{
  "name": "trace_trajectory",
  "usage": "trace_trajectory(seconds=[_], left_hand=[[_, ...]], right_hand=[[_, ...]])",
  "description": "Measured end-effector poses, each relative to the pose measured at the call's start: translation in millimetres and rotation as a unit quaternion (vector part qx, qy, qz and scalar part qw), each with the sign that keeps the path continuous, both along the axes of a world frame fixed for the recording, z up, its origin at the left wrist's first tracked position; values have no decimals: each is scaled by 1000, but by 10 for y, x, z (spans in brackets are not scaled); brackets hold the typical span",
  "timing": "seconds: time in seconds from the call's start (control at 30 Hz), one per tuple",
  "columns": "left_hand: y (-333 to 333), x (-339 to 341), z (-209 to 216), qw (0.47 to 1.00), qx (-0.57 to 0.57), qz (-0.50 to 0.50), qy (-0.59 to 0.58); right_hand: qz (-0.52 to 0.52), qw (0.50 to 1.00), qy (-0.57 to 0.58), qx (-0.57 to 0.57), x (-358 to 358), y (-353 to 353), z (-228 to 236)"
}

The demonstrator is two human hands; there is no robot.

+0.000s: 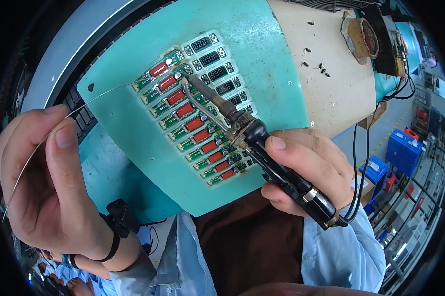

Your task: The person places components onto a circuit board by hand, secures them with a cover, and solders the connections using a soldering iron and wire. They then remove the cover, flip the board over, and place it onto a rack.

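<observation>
My right hand (pixel 313 165) is closed around the black handle of a soldering iron (pixel 276 158), with a thin metal tube clamped alongside its barrel. The iron's tip rests at or just over the upper end of a panel of small circuit boards (pixel 184 110), near the second board; exact contact I cannot tell. Red rectangular parts and small round capacitors line the boards, and black digit displays (pixel 217 73) sit in a row beside them. Between thumb and forefinger my left hand (pixel 50 172) pinches a thin solder wire (pixel 106 92), whose far end reaches the boards' upper left edge.
The boards lie on a green sheet (pixel 247 29). Beige table surface (pixel 331 93) on the right carries several small dark parts (pixel 322 68) and a brown tip-cleaning holder (pixel 360 38). Black cables run down from there. Blue bins (pixel 402 150) stand farther right on the floor.
</observation>
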State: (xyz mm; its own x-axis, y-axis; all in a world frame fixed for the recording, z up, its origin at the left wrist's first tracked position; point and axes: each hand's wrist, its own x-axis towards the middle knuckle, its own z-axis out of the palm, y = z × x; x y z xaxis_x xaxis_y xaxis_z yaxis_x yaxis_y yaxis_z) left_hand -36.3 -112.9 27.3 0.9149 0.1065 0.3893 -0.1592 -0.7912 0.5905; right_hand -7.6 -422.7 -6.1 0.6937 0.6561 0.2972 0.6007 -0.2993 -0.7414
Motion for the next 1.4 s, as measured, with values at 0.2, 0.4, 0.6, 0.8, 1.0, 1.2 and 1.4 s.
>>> trace_trajectory(seconds=[0.2, 0.4, 0.6, 0.8, 1.0, 1.2, 1.4], left_hand=[[-22, 7, -17, 1000, 2, 8, -4], [2, -3, -3, 1000, 3, 8, -7], [17, 6, -10, 1000, -7, 9, -3], [1, -3, -16, 1000, -12, 10, -11], [-76, -70, 2, 999, -17, 25, -18], [-110, -121, 5, 999, -35, 5, -5], [-120, -130, -15, 999, -35, 1, 4]], right_hand=[[-8, 1000, 8, 1, -18, -9, 1], [-1, 1000, -13, 6, 5, 0, -8], [2, 1000, -17, 15, 21, 0, -14], [-10, 999, -39, 28, -26, -46, -7], [-51, 996, -31, 71, -117, -65, -21], [-8, 999, -19, 25, -104, -108, 3], [2, 1000, -9, 12, -122, -111, -4]])
